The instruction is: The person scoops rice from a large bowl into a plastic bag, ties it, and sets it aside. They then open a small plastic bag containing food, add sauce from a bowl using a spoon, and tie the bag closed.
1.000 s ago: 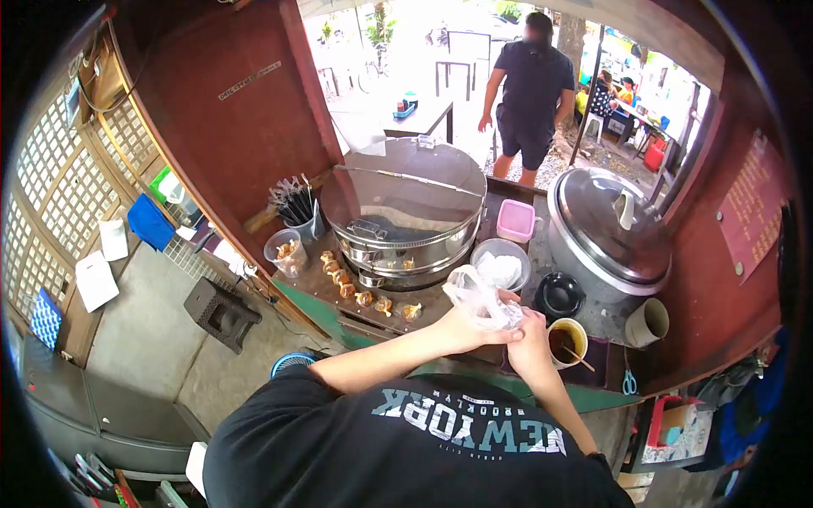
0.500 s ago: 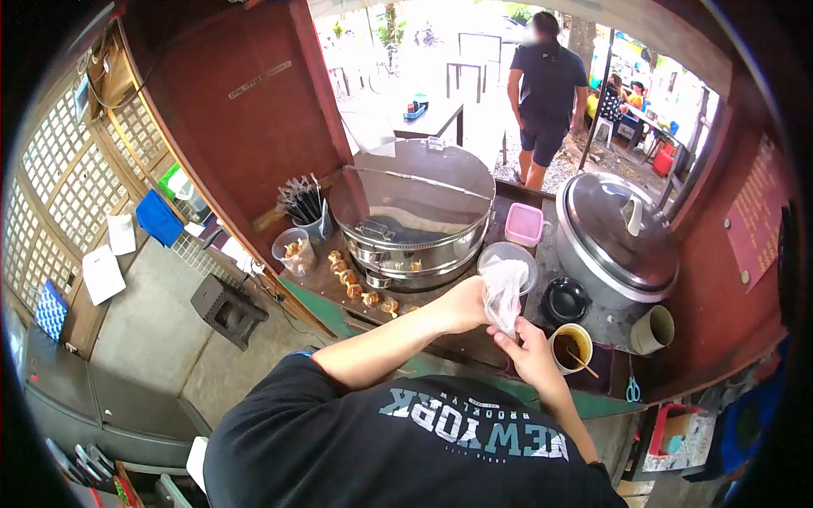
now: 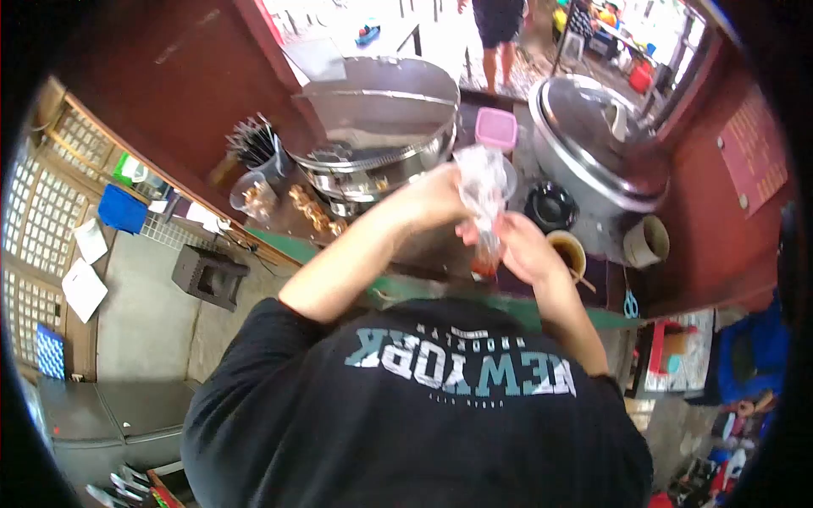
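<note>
Both my hands are at a clear plastic bag [image 3: 481, 182] above the counter's front. My left hand [image 3: 434, 199] is closed on its upper part. Lower down, my right hand [image 3: 523, 245] pinches the bag's narrowed middle. Something reddish shows in the bag's lower end. Behind the bag is a clear round tub [image 3: 509, 179], partly hidden. Right of it sit a black bowl [image 3: 551, 207] and a cup of brown sauce [image 3: 567, 253] with a stick in it. Skewered balls [image 3: 312, 209] lie left of my left forearm.
A large steel steamer [image 3: 373, 161] stands at the back left, a big lidded pot [image 3: 597, 144] at the right. Also there: a pink container [image 3: 496, 129], a beige cup [image 3: 646, 241], blue scissors [image 3: 630, 303] and a tub [image 3: 254, 196]. A person [image 3: 498, 38] stands outside.
The view has tilted down, so the counter sits higher in the frame. The bag now hangs longer, its reddish lower end visible below my right hand.
</note>
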`<state>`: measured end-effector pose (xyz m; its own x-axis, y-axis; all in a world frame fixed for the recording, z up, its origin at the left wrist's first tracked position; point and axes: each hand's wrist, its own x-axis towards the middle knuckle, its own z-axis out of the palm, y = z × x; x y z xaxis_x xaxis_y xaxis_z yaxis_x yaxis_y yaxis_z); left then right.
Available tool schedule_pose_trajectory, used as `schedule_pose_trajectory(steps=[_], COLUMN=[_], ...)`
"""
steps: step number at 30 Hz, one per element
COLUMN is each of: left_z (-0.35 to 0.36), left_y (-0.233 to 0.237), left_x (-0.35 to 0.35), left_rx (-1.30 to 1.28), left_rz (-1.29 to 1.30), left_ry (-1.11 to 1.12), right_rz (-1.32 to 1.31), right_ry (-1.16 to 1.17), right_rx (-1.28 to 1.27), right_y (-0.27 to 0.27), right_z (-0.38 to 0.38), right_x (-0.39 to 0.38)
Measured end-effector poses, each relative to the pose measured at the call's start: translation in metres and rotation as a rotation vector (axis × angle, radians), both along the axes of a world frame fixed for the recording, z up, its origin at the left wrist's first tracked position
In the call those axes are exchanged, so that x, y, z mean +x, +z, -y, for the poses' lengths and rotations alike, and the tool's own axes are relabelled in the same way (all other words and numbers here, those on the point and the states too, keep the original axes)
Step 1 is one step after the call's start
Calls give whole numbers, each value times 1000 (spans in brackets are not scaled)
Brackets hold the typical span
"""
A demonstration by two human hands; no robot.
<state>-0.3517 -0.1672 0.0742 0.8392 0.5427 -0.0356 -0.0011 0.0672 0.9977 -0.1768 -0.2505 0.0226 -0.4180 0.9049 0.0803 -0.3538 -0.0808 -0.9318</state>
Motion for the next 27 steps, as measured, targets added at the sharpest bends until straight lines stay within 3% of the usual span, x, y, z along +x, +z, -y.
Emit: schedule_pose_trajectory(steps=[3,5,11,20,23,24,25,27], left_z=[-2,-11,-18,-31,-17,-14,0,20], left_y=[8,4,-4,-15,-3,0,4,-5], left_x=[6,6,9,-7,-12,-20,-22,-31], left_rx=[-152,-215,-217,-274,-217,86,434,1066], left_rz=[82,88,172,215,332,412,355,239], left_ry=[108,68,349,361,545,540,779,771], right_rz=[-5,34,238,285,323,339,465,559], right_ry=[-107,-89,-115,-133,-186,-217,-230,-221], right_rx=[-36,-15,-4,82,43,37,-29,24], right_y=[5,4,0,1,-11,-9,-1,-14], right_z=[-10,-15,-17,-16,-18,-17,-12,-10], right_x=[-5,0,2,-1,4,4,6,11])
